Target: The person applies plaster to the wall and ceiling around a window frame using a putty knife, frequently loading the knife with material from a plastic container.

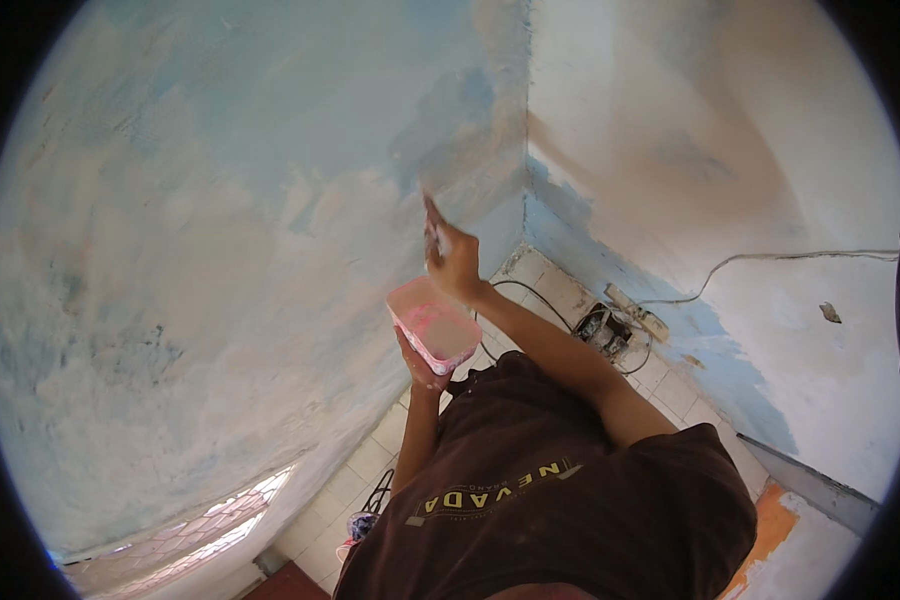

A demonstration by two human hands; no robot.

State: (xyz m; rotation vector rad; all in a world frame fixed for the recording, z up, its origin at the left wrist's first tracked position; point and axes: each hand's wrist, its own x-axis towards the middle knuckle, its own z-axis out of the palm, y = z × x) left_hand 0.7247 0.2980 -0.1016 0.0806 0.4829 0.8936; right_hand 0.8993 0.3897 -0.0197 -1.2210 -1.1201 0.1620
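Observation:
My left hand (420, 362) grips a pink rectangular plastic tub (437, 324) from the side and below, with a pale paste or paint inside it. Above the tub, my right hand (453, 258) is closed on a slim tool (429, 211), blurred and partly hidden by the fingers, whose tip is at or close to the patchy blue and beige left wall (240, 200). Whether the tip touches the wall I cannot tell.
A second wall (690, 130) meets it at a corner. Power strips (635, 312), cables and a dark electrical item (600, 328) lie on the tiled floor (365, 455). A barred opening (210, 520) is at lower left, a small bundle with cords (363, 525) beside my body.

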